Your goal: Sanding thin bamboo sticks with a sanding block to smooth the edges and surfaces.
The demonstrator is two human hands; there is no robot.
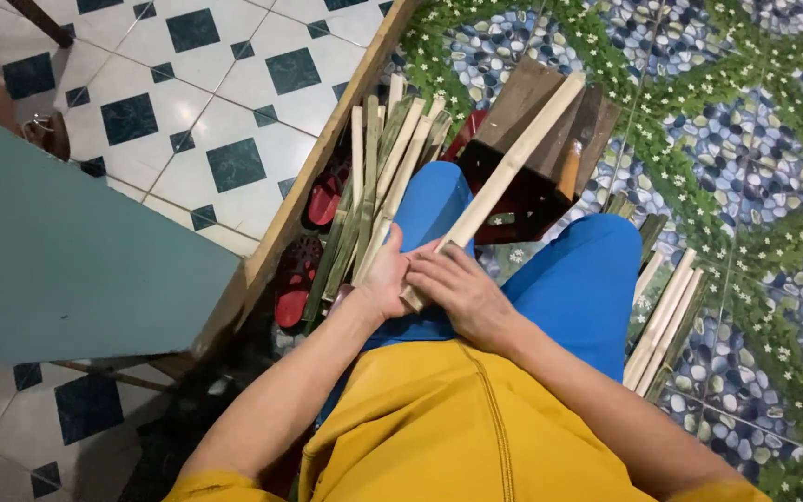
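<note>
A long pale bamboo strip (511, 165) runs from my lap up and to the right, its far end resting over a dark wooden block (524, 104). My left hand (385, 277) grips the near end of the strip from the left. My right hand (457, 290) lies over that same near end from the right, fingers curled on it. Both hands rest on my blue-trousered left thigh (431, 206).
A bundle of green and pale bamboo strips (375, 186) leans by my left leg, beside red sandals (310, 242) and a wooden door frame (313, 172). More strips (666, 316) lie on the pebble-patterned floor to my right. A teal panel (67, 260) stands at left.
</note>
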